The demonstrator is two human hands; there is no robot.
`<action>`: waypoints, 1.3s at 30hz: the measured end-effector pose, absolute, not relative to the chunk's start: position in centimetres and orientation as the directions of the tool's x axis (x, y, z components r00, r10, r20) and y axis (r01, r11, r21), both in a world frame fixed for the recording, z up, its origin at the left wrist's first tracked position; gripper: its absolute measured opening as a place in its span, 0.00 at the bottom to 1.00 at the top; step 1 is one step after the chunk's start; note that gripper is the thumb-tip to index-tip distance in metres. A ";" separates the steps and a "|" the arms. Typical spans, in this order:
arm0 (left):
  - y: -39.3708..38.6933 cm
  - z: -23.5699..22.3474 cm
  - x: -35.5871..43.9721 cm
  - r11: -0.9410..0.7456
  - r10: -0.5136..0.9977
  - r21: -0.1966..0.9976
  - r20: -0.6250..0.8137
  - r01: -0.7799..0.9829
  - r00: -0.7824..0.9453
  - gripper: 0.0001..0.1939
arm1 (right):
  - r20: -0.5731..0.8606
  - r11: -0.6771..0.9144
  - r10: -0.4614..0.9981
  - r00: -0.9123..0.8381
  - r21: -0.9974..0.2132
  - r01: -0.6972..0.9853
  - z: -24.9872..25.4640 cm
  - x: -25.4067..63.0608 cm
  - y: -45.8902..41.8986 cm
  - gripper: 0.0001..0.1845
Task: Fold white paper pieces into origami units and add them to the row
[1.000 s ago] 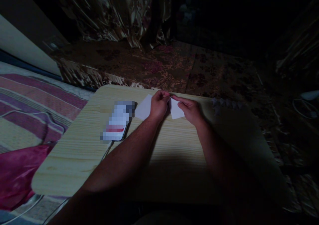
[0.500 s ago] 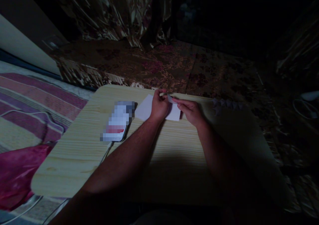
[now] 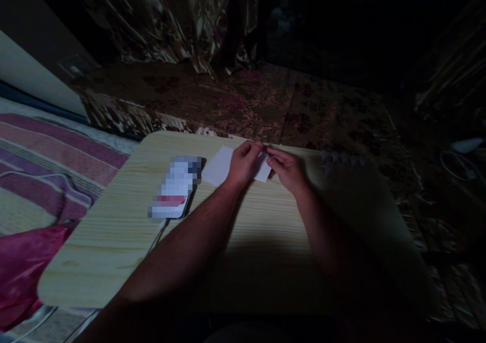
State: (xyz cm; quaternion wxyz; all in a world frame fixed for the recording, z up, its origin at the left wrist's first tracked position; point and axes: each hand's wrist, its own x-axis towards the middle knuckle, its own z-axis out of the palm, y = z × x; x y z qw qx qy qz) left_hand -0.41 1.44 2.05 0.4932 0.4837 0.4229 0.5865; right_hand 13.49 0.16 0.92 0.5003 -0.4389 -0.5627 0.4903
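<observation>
A white sheet of paper (image 3: 217,166) lies near the far edge of the wooden table, partly under my hands. My left hand (image 3: 243,161) is closed on the sheet's upper part, its fingertips pinched together. From the other side my right hand (image 3: 287,168) meets it, thumb and fingers closed at the paper's right end. The fingertips of both hands nearly touch at the top of the sheet. Whatever they pinch there is small and mostly hidden, but it appears to be paper.
A phone (image 3: 174,186) with a blurred screen and a white cable lies left of the paper. Several small, dark pointed pieces (image 3: 341,159) sit at the table's (image 3: 94,221) far right. A striped bed cover (image 3: 23,155) and a pink bag (image 3: 26,267) are on the left.
The fingers of my left hand have come down and closed toward my right fingertips. A paper flap that stood up between my hands is now mostly covered. The view has shifted slightly.
</observation>
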 end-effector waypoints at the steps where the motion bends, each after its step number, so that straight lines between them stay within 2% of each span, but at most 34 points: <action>1: 1.3 2.2 -0.3 -0.158 0.987 0.976 0.155 -0.151 -0.035 0.13 | 0.116 0.116 0.988 -0.099 -0.993 -0.003 0.8 13.4 0.2 0.26; 8: 1.4 1.9 -0.2 -0.130 0.991 0.986 0.127 -0.107 -0.040 0.12 | 0.151 0.151 0.982 -0.118 -0.989 -0.006 1.1 13.3 0.1 0.23; 14: 1.2 2.1 -0.2 -0.136 0.991 0.981 0.134 -0.138 -0.029 0.12 | 0.150 0.152 0.983 -0.105 -0.988 0.010 1.3 13.3 -0.1 0.30; 19: 1.2 2.1 -0.1 -0.110 0.994 0.984 0.111 -0.141 0.002 0.12 | 0.139 0.140 0.985 -0.099 -0.990 0.000 1.3 13.3 0.1 0.31; 25: 1.4 1.8 -0.3 -0.098 0.994 0.990 0.093 -0.097 -0.062 0.11 | 0.105 0.105 0.989 -0.107 -0.994 -0.009 1.3 13.3 0.2 0.34; 33: 1.2 1.8 -0.2 -0.086 0.996 0.994 0.083 -0.070 -0.035 0.13 | 0.078 0.079 0.996 0.032 -0.997 -0.017 1.4 13.9 0.7 0.22; 39: 1.3 1.8 0.1 -0.120 0.992 0.991 0.117 -0.059 -0.056 0.13 | 0.075 0.075 0.997 0.003 -0.997 -0.028 1.5 14.0 0.8 0.22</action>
